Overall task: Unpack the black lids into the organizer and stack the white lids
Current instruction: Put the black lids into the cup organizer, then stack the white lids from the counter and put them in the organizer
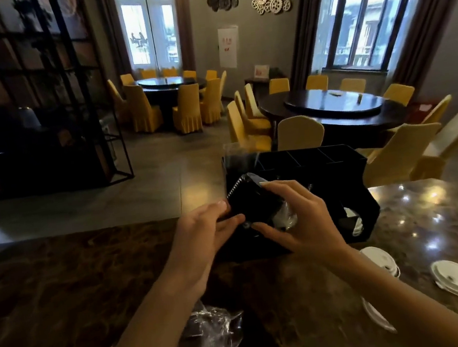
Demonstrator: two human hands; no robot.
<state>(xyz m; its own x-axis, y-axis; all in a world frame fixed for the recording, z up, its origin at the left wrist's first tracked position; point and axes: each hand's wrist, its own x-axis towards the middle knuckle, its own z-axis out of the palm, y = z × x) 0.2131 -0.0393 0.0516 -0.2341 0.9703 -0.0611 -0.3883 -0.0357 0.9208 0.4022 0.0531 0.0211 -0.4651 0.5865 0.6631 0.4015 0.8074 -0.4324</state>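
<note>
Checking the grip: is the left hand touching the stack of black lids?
Touching. The head view shows the left hand pinching the near end of the stack of black lids, thumb on top.

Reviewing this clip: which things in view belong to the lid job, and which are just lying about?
Part of the job:
- stack of black plastic lids, in the grip of the left hand and right hand
- black compartmented organizer
- loose white round plastic lids

Lying about:
- crumpled clear plastic wrap
- brown marble counter
- yellow-covered chairs
</note>
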